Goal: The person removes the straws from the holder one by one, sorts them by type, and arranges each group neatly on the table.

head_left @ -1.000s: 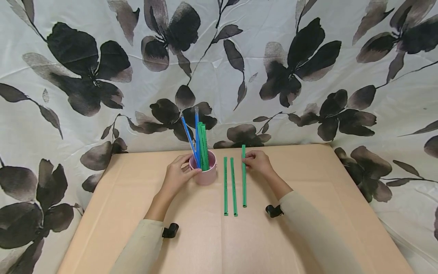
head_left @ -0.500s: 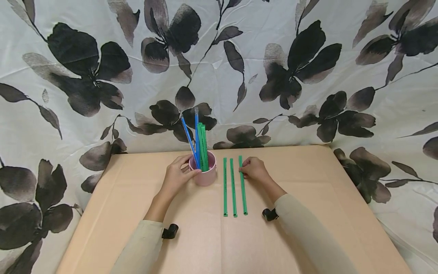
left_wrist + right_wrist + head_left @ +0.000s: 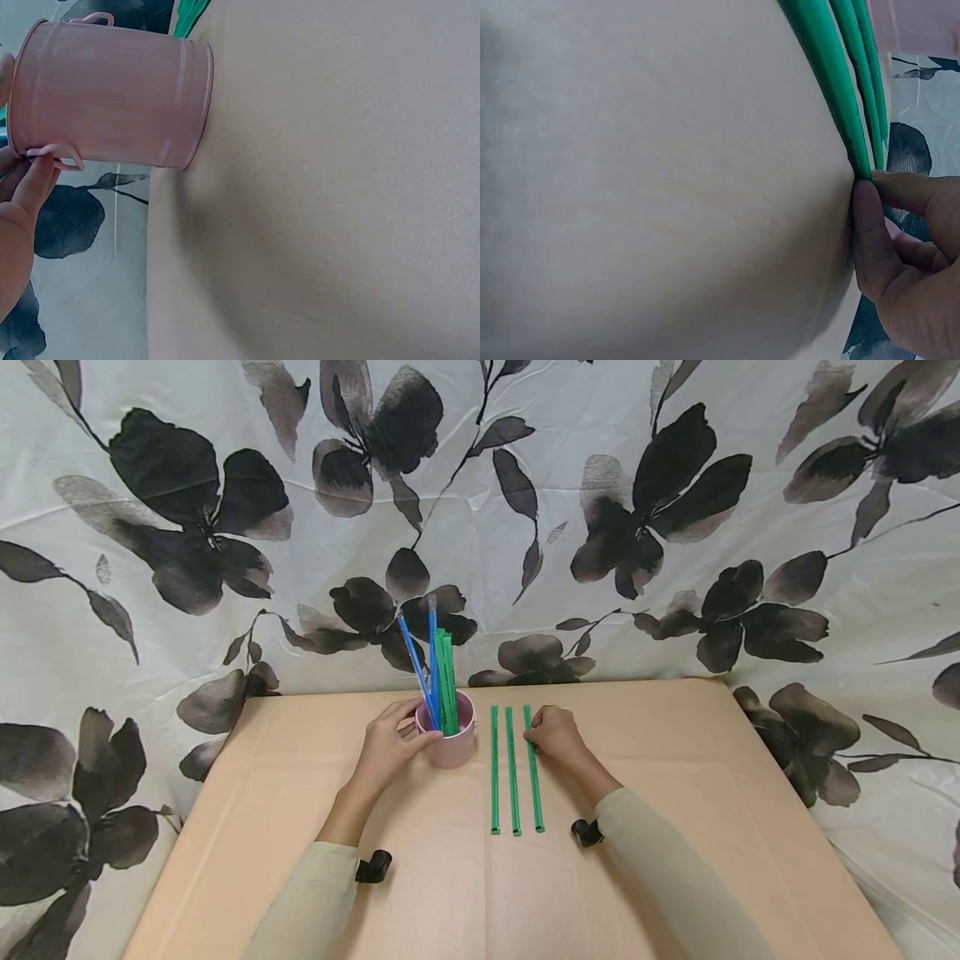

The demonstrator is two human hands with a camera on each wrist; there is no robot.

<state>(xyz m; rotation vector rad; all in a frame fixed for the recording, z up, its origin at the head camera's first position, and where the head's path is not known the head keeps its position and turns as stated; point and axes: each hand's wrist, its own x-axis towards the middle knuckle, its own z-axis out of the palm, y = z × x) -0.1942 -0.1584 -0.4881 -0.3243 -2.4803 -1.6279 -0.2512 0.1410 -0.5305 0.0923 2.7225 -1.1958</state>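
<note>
My left hand [image 3: 386, 747] holds the rim of a pink bucket-shaped cup [image 3: 452, 750], thumb at the front and fingers behind. In the left wrist view, the cup [image 3: 112, 94] stands on the table, with a small side handle [image 3: 64, 156] by my fingers. Several green straws [image 3: 447, 685] and a few blue straws [image 3: 433, 647] stand in it. To its right, two green straws [image 3: 495, 768] lie side by side. A third green straw [image 3: 536, 789] lies beside them, its far part pinched between my right hand's [image 3: 558, 733] thumb and finger. The right wrist view shows that pinch on the straw [image 3: 832, 86].
A tan table [image 3: 480, 893] spreads under everything. Behind its far edge hangs a white cloth [image 3: 480, 527] with dark flowers. A small black camera [image 3: 372, 867] sits at the left wrist, another black camera [image 3: 587, 833] at the right.
My right hand has drawn the third straw toward me and slightly left, bringing it about level with the other two. My left hand stays on the cup.
</note>
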